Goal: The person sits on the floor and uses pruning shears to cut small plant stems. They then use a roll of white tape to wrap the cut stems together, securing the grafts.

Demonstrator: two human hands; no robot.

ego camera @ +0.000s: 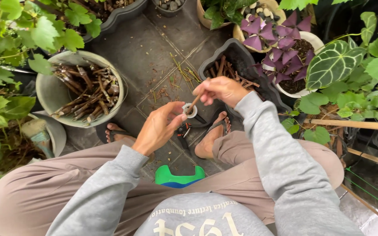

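Two hands met over the paved floor (145, 52) between my knees. My left hand (158, 126) was closed on a small white roll of tape (190, 110), pinched between thumb and fingers. My right hand (219, 89) gripped a short brown stick (194, 104) whose lower end touched the roll. Just below the roll, red-handled pruners (182, 131) lay on the floor between my sandalled feet (213, 135). A grey pot (51, 94) full of cut sticks stood to the left; a dark tray (241, 52) holding more sticks lay just behind my right hand. A purple-leaved plant (281, 43) in a white pot stood right of the tray. A green stool (178, 177) showed beneath me.
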